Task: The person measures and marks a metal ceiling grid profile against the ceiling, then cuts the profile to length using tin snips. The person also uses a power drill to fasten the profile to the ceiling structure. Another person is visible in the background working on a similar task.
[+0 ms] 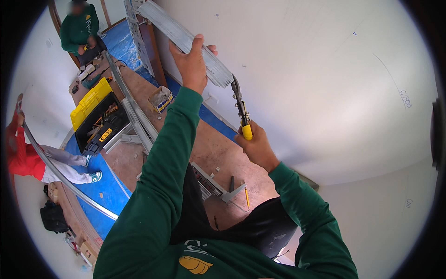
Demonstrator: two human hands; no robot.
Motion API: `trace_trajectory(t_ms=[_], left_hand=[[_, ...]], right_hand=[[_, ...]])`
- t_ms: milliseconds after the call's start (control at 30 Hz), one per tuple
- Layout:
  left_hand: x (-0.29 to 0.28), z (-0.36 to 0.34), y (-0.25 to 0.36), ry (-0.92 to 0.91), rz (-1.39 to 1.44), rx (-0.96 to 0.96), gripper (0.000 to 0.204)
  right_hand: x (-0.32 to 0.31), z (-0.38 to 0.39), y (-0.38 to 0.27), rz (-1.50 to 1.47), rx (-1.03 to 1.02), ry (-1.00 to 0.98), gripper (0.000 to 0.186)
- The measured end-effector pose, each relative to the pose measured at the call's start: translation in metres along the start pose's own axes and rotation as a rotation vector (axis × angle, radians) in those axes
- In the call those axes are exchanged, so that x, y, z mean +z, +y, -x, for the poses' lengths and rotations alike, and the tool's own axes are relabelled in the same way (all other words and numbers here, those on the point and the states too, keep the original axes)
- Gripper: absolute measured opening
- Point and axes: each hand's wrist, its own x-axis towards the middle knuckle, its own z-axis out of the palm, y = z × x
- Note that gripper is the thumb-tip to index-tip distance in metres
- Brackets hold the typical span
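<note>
My left hand (191, 67) grips a ribbed galvanized metal profile (174, 29) from below, thumb and fingers on either side of it. The profile slants from the top of the view down toward the right. My right hand (258, 148) is wrapped round the yellow handles of a pair of tin snips (241, 110). The dark jaws of the snips are at the profile's lower right end; whether they bite into the metal is too small to tell.
Below lie a pencil (247, 198) and a grey metal tool or bracket (231, 194) on the brown surface. Long metal profiles (138, 116), an open yellow-lidded toolbox (93, 98) and a small box (161, 99) are to the left. One person (80, 29) stands far left; another in red (28, 156) holds a long strip (69, 185).
</note>
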Motion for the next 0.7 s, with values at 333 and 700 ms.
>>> trace_trajectory(t_ms=[333, 700], left_hand=[[-0.015, -0.016, 0.033, -0.224, -0.227, 0.016, 0.067], [-0.001, 0.019, 0.005, -0.545, -0.622, 0.023, 0.082]], right_hand=[[-0.025, 0.004, -0.006, -0.201, -0.003, -0.168, 0.047], [-0.03, -0.012, -0.016, -0.233, -0.12, 0.092, 0.045]])
